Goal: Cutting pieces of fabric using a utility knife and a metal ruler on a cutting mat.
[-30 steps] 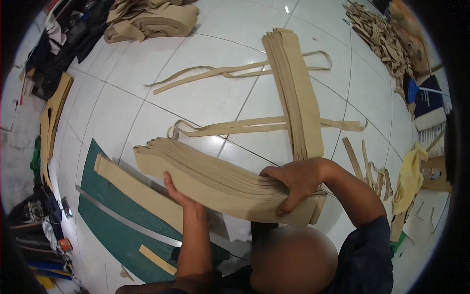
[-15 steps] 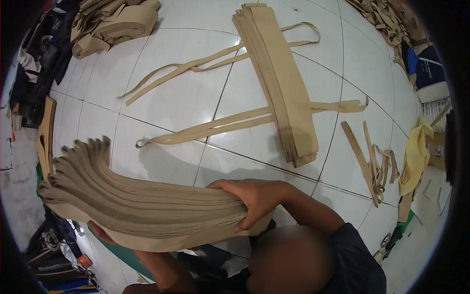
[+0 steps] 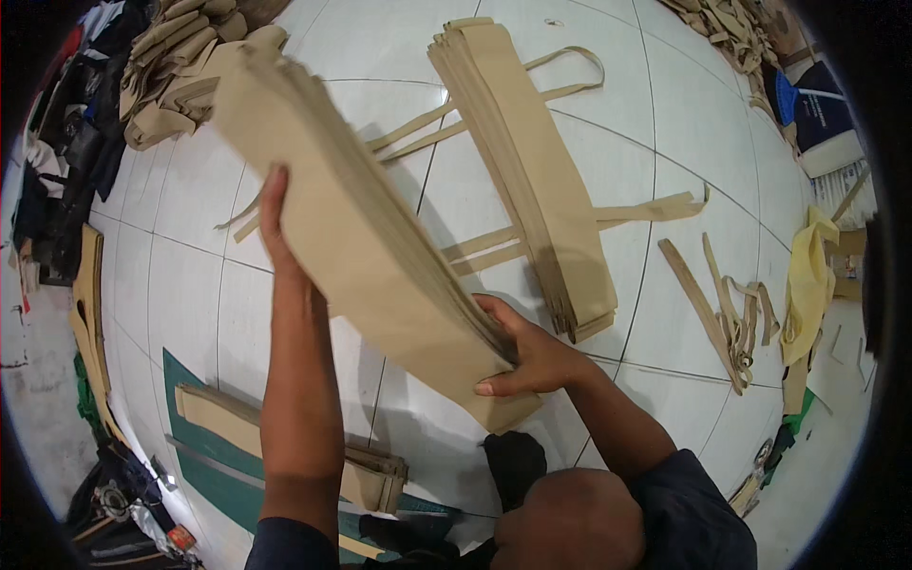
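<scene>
A long thick stack of tan fabric strips (image 3: pixel 370 256) is held above the floor, slanting from far left to near right with a flat broad side facing up. My left hand (image 3: pixel 275 214) grips its left edge, the fingers mostly hidden beneath. Near the lower end my right hand (image 3: pixel 527 356) is closed around the stack, thumb over the broad side. To its right, a second stack of tan strips (image 3: pixel 541 171) lies on the tiles across two narrow fabric ties (image 3: pixel 646 209), which stick out on both sides. The held stack partly covers those ties.
A green mat (image 3: pixel 195 446) at lower left carries another tan stack (image 3: pixel 223 418) and a metal ruler (image 3: pixel 214 463). Loose tan ties (image 3: pixel 727 323) lie at right, beside a yellow cloth (image 3: pixel 807 285). Piles of tan fabric occupy the far left (image 3: pixel 180 76) and far right (image 3: pixel 736 47).
Both hands have swung the held stack away from me and turned it, from lying crosswise with folded edges up to slanting with a broad side up. The green mat has come into view.
</scene>
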The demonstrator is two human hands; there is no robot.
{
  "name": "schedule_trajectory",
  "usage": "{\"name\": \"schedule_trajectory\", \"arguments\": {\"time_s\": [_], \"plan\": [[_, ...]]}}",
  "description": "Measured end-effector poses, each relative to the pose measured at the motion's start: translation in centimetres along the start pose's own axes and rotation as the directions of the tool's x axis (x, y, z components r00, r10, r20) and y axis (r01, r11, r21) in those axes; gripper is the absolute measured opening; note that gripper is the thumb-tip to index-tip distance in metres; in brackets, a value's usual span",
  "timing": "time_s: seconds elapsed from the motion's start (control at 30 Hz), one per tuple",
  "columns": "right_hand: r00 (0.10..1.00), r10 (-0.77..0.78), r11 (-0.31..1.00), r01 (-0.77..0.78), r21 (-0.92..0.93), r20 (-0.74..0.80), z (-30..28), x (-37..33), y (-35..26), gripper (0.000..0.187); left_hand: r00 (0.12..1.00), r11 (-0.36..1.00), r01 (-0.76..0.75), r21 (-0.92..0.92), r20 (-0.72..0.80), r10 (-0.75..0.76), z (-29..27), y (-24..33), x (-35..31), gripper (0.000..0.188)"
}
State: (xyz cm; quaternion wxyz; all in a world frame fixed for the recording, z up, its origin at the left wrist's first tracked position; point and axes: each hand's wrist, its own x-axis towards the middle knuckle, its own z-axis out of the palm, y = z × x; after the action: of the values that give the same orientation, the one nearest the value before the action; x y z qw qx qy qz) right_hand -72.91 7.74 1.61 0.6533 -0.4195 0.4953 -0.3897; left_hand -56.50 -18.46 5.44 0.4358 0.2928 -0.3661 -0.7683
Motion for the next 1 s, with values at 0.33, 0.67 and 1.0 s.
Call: {"name": "schedule_trajectory", "arguments": {"time_s": [0.33, 0.67, 1.0], "plan": [[0.846, -0.088, 0.996, 0.075, -0.045, -0.527, -0.7, -3.0, -2.4, 0.099, 0.956, 0.958, 0.265, 0.108, 0.100, -0.276, 6.0, -6.9, 10.1, 0.065], [0.682, -0.333, 0.818, -0.134, -0.559, -0.652, -0.1, -3.3, -1.8, 0.066, 0.928, 0.491, 0.344, 0.801, -0.208, -0.310, 3.8, -12.7, 12.8, 0.097], [0.657, -0.647, 0.490, -0.031, -0.871, -0.387, 6.5, -1.2, -2.4, 0.058, 0.943, 0.539, 0.055, 0.841, -0.221, 0.249, -5.3, -2.5, -1.6, 0.063]]}}
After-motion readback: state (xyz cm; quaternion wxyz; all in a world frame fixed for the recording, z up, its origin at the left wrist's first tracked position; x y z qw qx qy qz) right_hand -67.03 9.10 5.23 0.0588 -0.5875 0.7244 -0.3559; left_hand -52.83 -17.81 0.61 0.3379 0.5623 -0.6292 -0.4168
